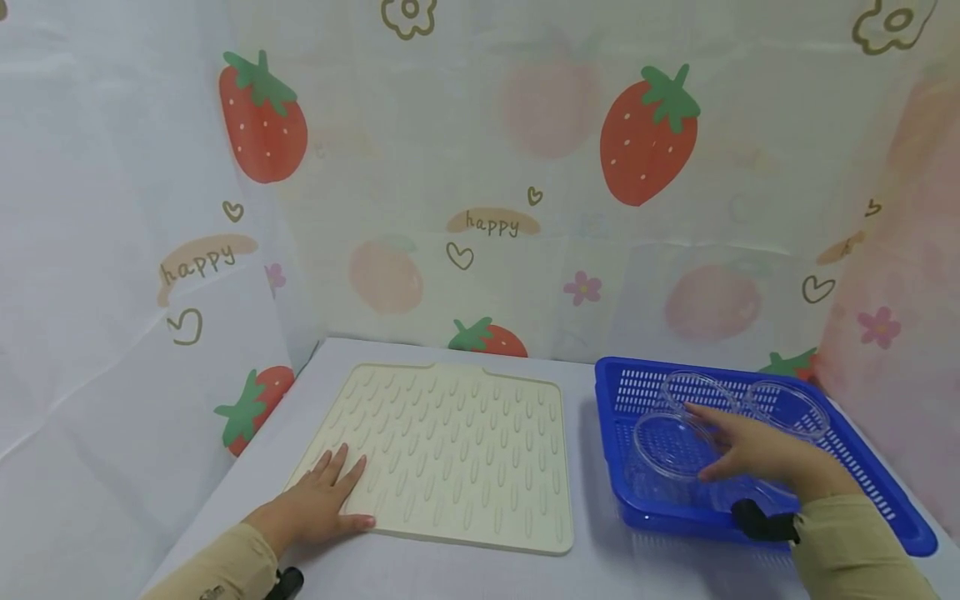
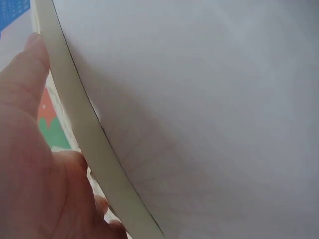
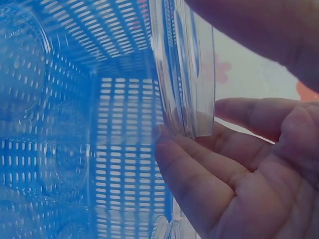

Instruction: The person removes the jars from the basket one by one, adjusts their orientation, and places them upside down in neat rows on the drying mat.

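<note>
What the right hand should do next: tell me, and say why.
Probably the right hand should close on the clear round container at its fingertips, in the blue basket: thumb and fingers flank the rim, though whether they grip is unclear. The left hand only rests on the cream mat's edge.

The mat (image 1: 457,458), cream and rectangular with rounded corners, lay flat on the tabletop (image 1: 450,577). Rows of short, elongated relief marks covered its face; the far edge carried a tab-like projection. The front container (image 1: 670,447), clear and round-rimmed, stood toward the left inside the blue slotted basket (image 1: 675,521), rim uppermost. Two further clear round rims, rear-left (image 1: 701,390) and rear-right (image 1: 786,410), showed behind it.
</note>
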Demonstrator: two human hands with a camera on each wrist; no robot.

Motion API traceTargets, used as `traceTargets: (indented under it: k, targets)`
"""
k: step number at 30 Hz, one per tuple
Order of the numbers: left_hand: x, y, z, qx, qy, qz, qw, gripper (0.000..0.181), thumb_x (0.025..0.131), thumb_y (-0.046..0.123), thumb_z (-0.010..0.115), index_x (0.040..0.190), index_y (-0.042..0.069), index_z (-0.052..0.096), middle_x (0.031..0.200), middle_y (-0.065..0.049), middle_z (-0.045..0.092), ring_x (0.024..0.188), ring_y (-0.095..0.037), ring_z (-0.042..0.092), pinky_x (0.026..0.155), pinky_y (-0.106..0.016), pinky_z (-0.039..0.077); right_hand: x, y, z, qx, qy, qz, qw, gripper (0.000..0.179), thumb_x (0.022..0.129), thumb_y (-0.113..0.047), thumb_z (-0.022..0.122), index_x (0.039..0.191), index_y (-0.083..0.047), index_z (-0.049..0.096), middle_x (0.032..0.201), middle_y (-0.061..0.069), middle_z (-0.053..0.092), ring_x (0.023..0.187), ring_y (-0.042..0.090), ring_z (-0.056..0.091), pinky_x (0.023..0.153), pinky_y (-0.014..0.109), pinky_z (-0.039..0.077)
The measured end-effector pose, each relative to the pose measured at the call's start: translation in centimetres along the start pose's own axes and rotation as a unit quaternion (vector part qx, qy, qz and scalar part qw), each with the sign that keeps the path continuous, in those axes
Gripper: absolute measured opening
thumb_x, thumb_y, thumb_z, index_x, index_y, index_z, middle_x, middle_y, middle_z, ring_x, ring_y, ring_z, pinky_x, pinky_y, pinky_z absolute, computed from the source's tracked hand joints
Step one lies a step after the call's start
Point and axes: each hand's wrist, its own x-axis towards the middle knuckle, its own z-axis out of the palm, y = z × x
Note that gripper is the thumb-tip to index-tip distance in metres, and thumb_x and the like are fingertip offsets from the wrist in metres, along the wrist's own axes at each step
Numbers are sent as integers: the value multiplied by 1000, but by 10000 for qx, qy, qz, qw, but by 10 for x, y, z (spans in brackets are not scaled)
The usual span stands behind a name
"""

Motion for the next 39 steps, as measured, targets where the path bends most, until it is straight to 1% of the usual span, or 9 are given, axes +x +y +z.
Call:
traceTargets:
  k: [4, 9, 11, 13, 16, 20, 27, 34, 39]
  targets:
    - [1, -1, 0, -6, 0, 11, 10000, 99, 73, 71, 51, 144, 7, 26, 149, -27, 9, 134, -48, 7, 102, -60, 17, 4, 1, -4, 70, -99, 2, 9999, 93, 73, -16, 75, 143, 5, 16, 144, 29, 22, 129, 47, 24, 99, 49, 30]
    - [1, 0, -1, 0, -60, -23, 10000, 99, 73, 71, 51, 144, 7, 26, 149, -26, 9, 134, -48, 7, 103, -60, 17, 8, 3, -7, 300, -272, -183, 9990, 88, 78, -10, 71, 144, 2, 14, 145, 29, 18, 126, 53, 24, 90, 49, 43]
    - [0, 1, -2, -13, -54, -7, 10000, 99, 73, 71, 51, 144, 6, 26, 148, -27, 9, 133, -48, 7, 102, -60, 18, 9, 3, -7, 380, -317, -198, 9986, 88, 78, -9, 70, 144, 1, 13, 145, 30, 16, 126, 54, 23, 87, 48, 45]
    - [-2, 1, -3, -57, -31, 16, 10000, 98, 73, 69, 53, 143, 5, 27, 148, -28, 10, 133, -49, 8, 102, -61, 18, 11, 3, -7, 403, -332, -192, 9985, 90, 77, -10, 71, 144, 1, 12, 145, 30, 16, 126, 54, 23, 88, 48, 45]
    - [-2, 2, -4, -105, -11, 56, 9999, 98, 74, 68, 54, 143, 4, 28, 147, -29, 11, 132, -51, 8, 101, -62, 18, 14, 3, -7, 363, -388, -294, 9982, 91, 76, -12, 72, 144, 4, 12, 144, 31, 17, 126, 53, 22, 92, 53, 39]
    - [-1, 0, -2, -51, -38, 21, 10000, 99, 73, 70, 52, 144, 6, 26, 148, -28, 10, 133, -49, 8, 102, -60, 18, 19, 4, -5, 220, -408, -397, 9981, 91, 76, -14, 72, 143, 6, 14, 142, 32, 22, 127, 51, 23, 96, 55, 33]
    - [0, -2, 0, -12, -32, 10, 10000, 100, 72, 72, 51, 144, 7, 26, 148, -27, 9, 133, -49, 7, 103, -60, 18, 25, 6, -4, 278, -589, -380, 9972, 94, 74, -18, 74, 141, 10, 13, 142, 33, 21, 128, 51, 20, 94, 55, 35]
    - [-1, 0, -2, -43, -45, 29, 10000, 100, 72, 71, 51, 144, 7, 25, 148, -27, 9, 133, -49, 7, 102, -60, 18, 28, 9, -4, 284, -620, -182, 9975, 97, 70, -20, 77, 141, 4, 16, 145, 29, 19, 129, 50, 19, 96, 55, 34]
    - [0, -1, -1, 12, -39, 22, 10000, 99, 73, 71, 51, 144, 7, 25, 148, -27, 9, 134, -49, 7, 103, -59, 18, 29, 12, -4, 269, -564, -355, 9974, 91, 73, -20, 76, 140, 5, 18, 143, 30, 23, 127, 51, 23, 93, 52, 39]
